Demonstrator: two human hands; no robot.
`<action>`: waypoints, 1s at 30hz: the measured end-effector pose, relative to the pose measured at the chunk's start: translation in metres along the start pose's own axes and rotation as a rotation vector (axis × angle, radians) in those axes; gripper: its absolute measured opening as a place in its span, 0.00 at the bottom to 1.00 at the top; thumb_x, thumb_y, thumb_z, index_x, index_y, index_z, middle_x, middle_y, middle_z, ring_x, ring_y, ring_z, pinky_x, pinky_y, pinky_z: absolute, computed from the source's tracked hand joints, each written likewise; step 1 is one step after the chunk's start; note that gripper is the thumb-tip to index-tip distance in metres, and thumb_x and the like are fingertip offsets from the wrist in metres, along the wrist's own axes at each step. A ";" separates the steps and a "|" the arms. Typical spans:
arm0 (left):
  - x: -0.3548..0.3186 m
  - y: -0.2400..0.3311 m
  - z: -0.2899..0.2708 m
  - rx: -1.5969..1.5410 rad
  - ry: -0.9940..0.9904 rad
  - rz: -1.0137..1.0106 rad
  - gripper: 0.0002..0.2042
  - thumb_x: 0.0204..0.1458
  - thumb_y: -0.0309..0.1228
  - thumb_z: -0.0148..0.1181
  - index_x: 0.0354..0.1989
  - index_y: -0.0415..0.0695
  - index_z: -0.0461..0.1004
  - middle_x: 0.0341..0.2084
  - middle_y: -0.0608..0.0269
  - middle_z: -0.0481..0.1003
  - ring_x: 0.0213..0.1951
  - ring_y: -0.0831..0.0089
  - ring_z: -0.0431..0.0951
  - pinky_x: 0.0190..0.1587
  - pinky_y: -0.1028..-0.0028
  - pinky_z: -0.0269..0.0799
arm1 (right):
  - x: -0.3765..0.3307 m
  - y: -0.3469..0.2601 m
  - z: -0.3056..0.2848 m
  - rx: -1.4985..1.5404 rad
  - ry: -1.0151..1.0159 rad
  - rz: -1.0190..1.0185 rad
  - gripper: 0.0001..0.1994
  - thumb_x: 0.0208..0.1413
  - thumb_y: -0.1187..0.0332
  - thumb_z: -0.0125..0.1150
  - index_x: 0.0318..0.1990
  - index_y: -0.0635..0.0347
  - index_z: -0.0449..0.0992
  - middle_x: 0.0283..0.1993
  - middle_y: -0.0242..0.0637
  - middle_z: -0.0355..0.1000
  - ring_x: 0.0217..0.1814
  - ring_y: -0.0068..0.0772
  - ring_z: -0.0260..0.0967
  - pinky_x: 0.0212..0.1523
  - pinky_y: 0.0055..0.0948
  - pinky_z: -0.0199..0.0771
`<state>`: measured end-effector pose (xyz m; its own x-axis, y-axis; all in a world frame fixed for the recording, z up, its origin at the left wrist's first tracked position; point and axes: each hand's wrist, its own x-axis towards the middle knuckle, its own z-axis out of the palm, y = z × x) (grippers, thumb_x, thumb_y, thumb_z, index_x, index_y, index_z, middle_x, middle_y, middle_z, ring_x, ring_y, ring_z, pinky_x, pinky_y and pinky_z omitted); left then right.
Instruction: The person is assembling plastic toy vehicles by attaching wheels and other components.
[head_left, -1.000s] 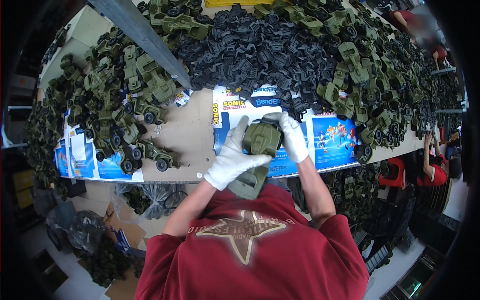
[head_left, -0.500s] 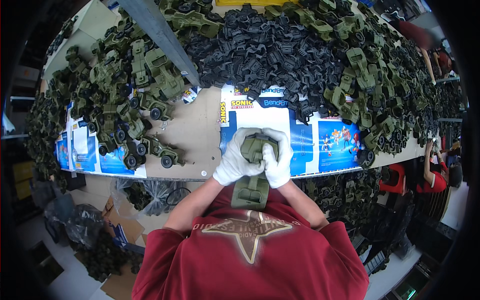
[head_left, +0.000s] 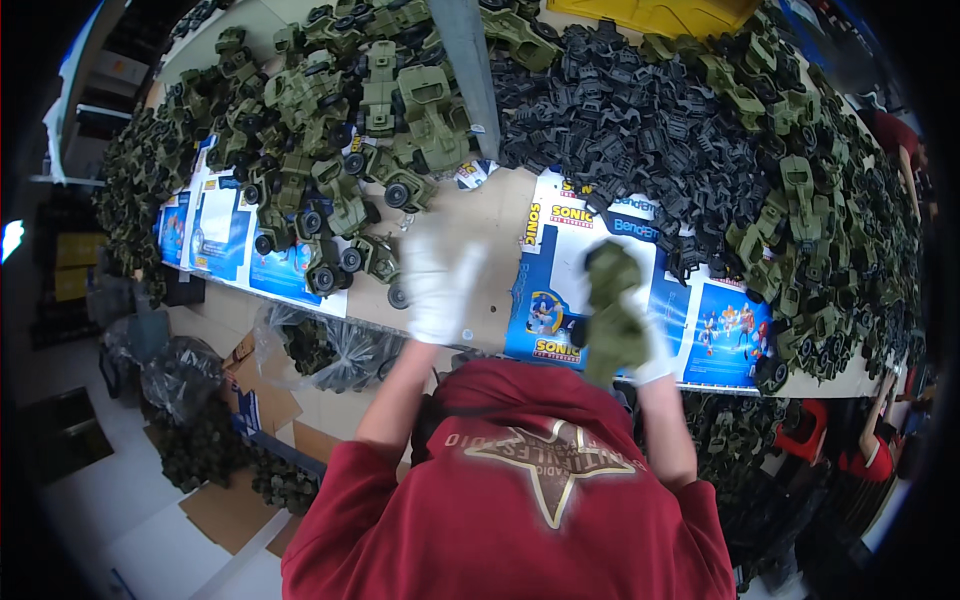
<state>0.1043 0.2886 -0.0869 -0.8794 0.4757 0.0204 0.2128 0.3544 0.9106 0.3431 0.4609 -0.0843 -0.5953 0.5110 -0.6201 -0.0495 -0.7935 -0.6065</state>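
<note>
Cardboard sheets cover a long counter (head_left: 470,250) that runs from left to right across the view, with the floor (head_left: 150,520) and flattened boxes below it at the near left. Across the far middle and right of the counter lies a broad heap of black plastic parts (head_left: 640,120). Left of it sits a pile of olive-green toy trucks (head_left: 340,150), and more green parts (head_left: 800,200) crowd the far right edge. Blue printed cards (head_left: 640,300) lie flat along the near edge, with another row (head_left: 230,240) at the left. A grey post (head_left: 465,70) rises between the two piles.

Both hands wear white gloves and are blurred. The left hand (head_left: 437,285) hovers over bare cardboard just right of the trucks, fingers spread and holding nothing. The right hand (head_left: 640,345) is closed around an olive-green toy body (head_left: 612,310), lifted above the blue cards near the person's red sweatshirt (head_left: 520,500).
</note>
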 end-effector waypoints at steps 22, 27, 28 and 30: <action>0.017 -0.091 0.010 -0.033 -0.472 -0.357 0.32 0.51 0.31 0.63 0.65 0.36 0.60 0.44 0.53 0.78 0.43 0.70 0.78 0.47 0.73 0.73 | 0.093 -0.021 -0.087 -1.213 0.782 -0.794 0.19 0.41 0.69 0.74 0.41 0.58 0.72 0.39 0.43 0.73 0.38 0.45 0.74 0.40 0.38 0.74; 0.035 -0.042 0.007 0.000 -0.556 -0.323 0.48 0.47 0.36 0.68 0.72 0.36 0.41 0.57 0.43 0.68 0.56 0.61 0.73 0.57 0.72 0.69 | 0.071 -0.005 -0.071 -1.520 0.567 -1.185 0.13 0.40 0.77 0.65 0.34 0.50 0.73 0.32 0.37 0.71 0.30 0.41 0.73 0.31 0.39 0.73; 0.037 -0.032 0.011 0.199 -0.601 -0.306 0.51 0.44 0.38 0.71 0.72 0.35 0.41 0.59 0.42 0.66 0.59 0.58 0.70 0.59 0.72 0.67 | 0.074 0.006 -0.067 -1.530 0.492 -1.134 0.16 0.38 0.78 0.63 0.35 0.46 0.74 0.33 0.36 0.71 0.30 0.41 0.73 0.30 0.40 0.73; 0.039 -0.035 0.019 0.465 -0.623 -0.255 0.57 0.36 0.42 0.76 0.71 0.33 0.42 0.60 0.40 0.66 0.60 0.54 0.69 0.59 0.70 0.67 | 0.081 0.035 -0.040 -1.369 0.416 -0.979 0.15 0.42 0.75 0.65 0.41 0.52 0.75 0.36 0.39 0.72 0.33 0.40 0.73 0.33 0.36 0.74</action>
<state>0.0706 0.3100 -0.1253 -0.5554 0.6472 -0.5223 0.3134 0.7446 0.5894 0.3252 0.4878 -0.1756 -0.5224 0.8112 0.2630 0.5550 0.5576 -0.6173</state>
